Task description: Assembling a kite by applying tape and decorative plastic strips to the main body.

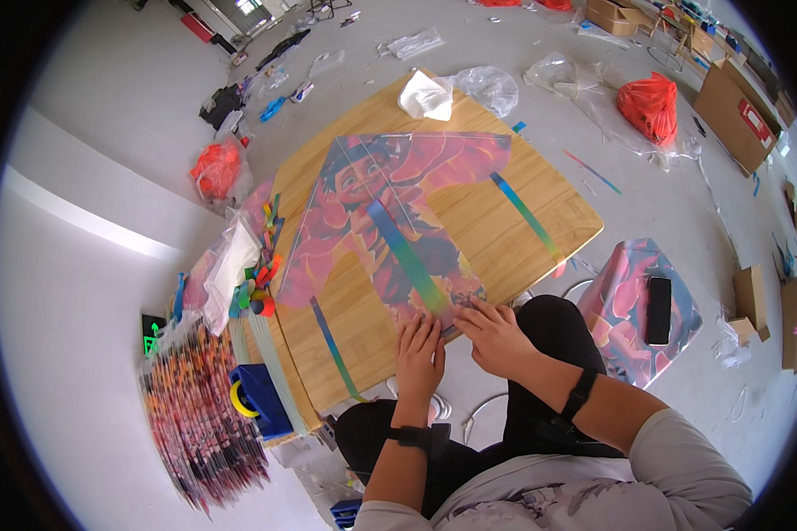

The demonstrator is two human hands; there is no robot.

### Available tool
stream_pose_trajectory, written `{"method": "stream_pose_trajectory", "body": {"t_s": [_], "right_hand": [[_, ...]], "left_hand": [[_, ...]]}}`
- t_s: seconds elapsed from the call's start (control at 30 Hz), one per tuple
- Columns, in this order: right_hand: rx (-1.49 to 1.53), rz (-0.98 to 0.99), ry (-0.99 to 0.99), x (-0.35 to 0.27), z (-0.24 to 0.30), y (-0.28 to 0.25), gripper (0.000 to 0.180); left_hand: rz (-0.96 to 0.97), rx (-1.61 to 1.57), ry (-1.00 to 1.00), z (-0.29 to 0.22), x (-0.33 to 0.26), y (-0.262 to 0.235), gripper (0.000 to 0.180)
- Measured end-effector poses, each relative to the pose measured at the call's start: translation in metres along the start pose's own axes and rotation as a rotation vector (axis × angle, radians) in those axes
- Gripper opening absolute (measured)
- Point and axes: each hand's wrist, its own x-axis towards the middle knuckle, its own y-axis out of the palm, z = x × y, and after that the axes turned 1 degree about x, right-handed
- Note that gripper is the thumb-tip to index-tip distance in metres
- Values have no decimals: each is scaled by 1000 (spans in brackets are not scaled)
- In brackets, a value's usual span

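A kite [323, 221] of thin sheet, printed with a cartoon figure in pink, purple and orange, lies spread on the wooden table [505, 239]. Thin rods run along its upper part. A blue-to-green ribbon [406, 252] crosses its middle, and narrower ribbons trail from both wings. My left hand [419, 354] is at the kite's near edge, fingers closed on it below the ribbon's end. Just right of it, my right hand [496, 336] grips the same edge near its corner, fingers bent. The thumbs and undersides of both hands are largely hidden.
Left of the table hang many packed kites [199, 416], beside a blue tape dispenser [263, 403] with yellow tape. Coloured ribbon pieces [261, 281] lie at the table's left edge. At right, a phone [658, 310] rests on a print-covered stool [620, 305]. White crumpled sheet [427, 96] sits at the far edge.
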Motion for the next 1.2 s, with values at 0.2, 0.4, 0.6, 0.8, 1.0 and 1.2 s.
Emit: {"method": "stream_pose_trajectory", "body": {"t_s": [0.2,0.4,0.6,0.8,1.0,1.2], "right_hand": [[-67,26,-56,1,5,1,61],[-221,54,-65,-1,6,0,62],[-375,48,-78,-4,10,10,62],[-396,93,-66,-4,10,4,54],[-345,192,-62,-3,19,12,73],[-368,331,-14,1,15,-1,66]], "left_hand": [[0,-3,-2,2,2,-5,31],[-27,-119,-102,15,19,-3,23],[-130,-439,-456,94,100,10,21],[-181,-279,-367,170,178,48,25],[-207,-202,-254,229,218,55,26],[-54,-271,-357,222,251,64,19]]}}
